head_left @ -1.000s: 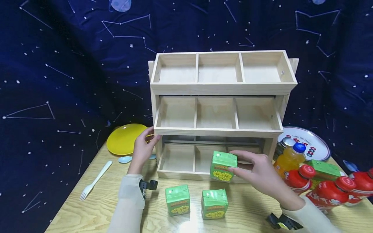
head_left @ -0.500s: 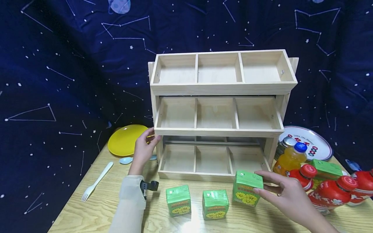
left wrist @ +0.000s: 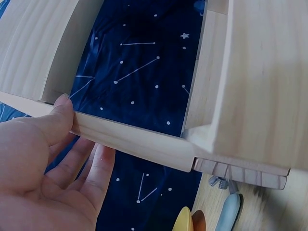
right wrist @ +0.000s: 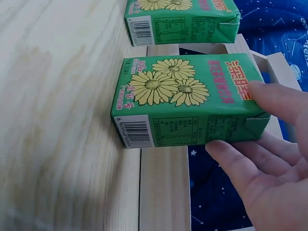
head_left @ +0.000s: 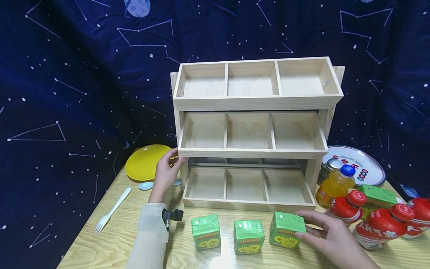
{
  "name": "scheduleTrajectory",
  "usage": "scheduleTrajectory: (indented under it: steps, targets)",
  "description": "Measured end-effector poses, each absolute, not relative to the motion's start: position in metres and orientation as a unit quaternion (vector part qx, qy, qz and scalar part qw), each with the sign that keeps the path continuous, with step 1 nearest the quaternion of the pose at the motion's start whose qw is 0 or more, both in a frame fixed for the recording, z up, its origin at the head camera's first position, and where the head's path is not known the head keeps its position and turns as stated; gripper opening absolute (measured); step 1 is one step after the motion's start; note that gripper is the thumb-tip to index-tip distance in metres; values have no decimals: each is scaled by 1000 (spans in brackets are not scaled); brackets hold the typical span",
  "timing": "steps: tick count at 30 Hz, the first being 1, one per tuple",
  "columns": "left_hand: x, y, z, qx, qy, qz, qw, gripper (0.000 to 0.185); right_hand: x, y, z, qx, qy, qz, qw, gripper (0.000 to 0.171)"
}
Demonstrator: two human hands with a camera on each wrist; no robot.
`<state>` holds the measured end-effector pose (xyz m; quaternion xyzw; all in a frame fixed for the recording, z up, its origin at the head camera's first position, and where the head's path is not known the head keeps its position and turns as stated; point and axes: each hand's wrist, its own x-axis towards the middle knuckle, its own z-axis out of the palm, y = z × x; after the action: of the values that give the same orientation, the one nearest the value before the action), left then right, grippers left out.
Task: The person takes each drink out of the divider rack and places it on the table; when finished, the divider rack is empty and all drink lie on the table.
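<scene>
My right hand (head_left: 336, 235) pinches a green drink carton (head_left: 286, 235) with yellow flowers by its upper end, thumb and fingers on opposite sides. In the right wrist view this carton (right wrist: 178, 103) appears to stand on the table. Two matching cartons, a middle carton (head_left: 248, 237) and a left carton (head_left: 206, 233), stand in line to its left. With my left hand (head_left: 165, 172) I hold the left side post of a three-tier wooden rack (head_left: 252, 153); the left wrist view shows the thumb on one face of the post (left wrist: 130, 137) and fingers behind it.
Left of the rack lie a yellow plate (head_left: 144, 164), a pale blue spoon (head_left: 146, 186) and a white fork (head_left: 112, 211). At right are a white plate (head_left: 361, 164), an orange drink bottle (head_left: 336, 188), several red bottles (head_left: 383, 228) and another green carton (head_left: 377, 196).
My right hand has brought the carton from in front of the rack's lowest tier down and right, beside the other two cartons. My left hand has stayed on the post.
</scene>
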<state>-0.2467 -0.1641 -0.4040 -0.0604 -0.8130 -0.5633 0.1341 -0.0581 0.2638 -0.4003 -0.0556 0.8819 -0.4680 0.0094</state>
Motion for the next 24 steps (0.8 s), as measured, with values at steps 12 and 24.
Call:
scheduleTrajectory:
  steps: [12, 24]
  targets:
    - [-245, -167, -404, -65, -813, -564, 132, 46, -56, 269, -401, -46, 871, -482, 81, 62]
    - [-238, -177, -404, -55, -822, -551, 135, 44, -57, 268, -364, -113, 897, -424, -52, 46]
